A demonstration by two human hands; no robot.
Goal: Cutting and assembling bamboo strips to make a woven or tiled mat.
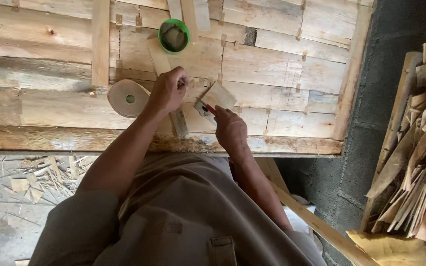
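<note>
My left hand [168, 88] is closed in a fist, pressing on a thin wood strip [159, 61] on the veneer sheet [272, 64] covering the workbench. My right hand [230, 129] grips a red-handled tool, likely a knife or brush [209, 109], with its tip at a small square piece of veneer [218, 96] lying on the sheet. A roll of tan paper tape [128, 98] lies just left of my left hand. A green bowl [174, 35] with something dark inside sits farther back.
A long upright wood slat [100, 42] lies at the left on the sheet. A stack of veneer scraps [417, 157] leans at the right by a grey wall. Wood chips [40, 175] litter the floor at the left. A loose board [316, 224] slants under the bench.
</note>
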